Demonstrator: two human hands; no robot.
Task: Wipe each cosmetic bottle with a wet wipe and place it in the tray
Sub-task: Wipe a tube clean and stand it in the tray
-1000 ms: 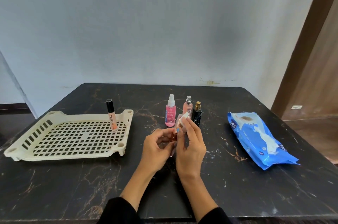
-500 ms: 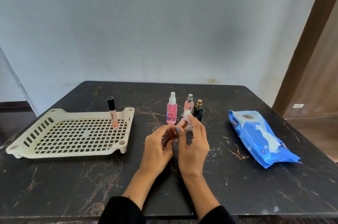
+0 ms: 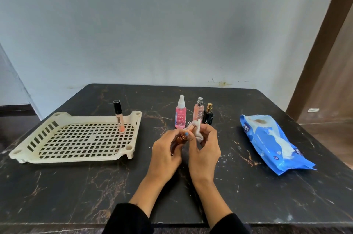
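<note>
Both hands meet above the dark marble-patterned table (image 3: 76,186). Left hand (image 3: 165,154) curls its fingers round a small brownish bottle (image 3: 181,138) with a coppery end, thumb on top. Right hand (image 3: 205,149) pinches a crumpled white wet wipe (image 3: 197,132) against the bottle's upper end. Black sleeves at the near edge.

Just beyond the hands, three bottles stand upright in a row: pink spray bottle (image 3: 180,113) with white nozzle, paler pink bottle (image 3: 198,111) with silver sprayer, black bottle (image 3: 208,115) with gold sprayer. Label text too small to read.

Left: cream perforated tray (image 3: 131,149). One tube stands upright in its far right part, black cap, peach body, vertical lettering "LIP GLOSS" (image 3: 119,117).

Right, well apart from the bottles: blue wipes pack (image 3: 275,142) lying flat, a white wipe poking from its opening. Partial white lettering "nee"; a "72" near the lower end. Rest illegible.

Pale wall behind.
</note>
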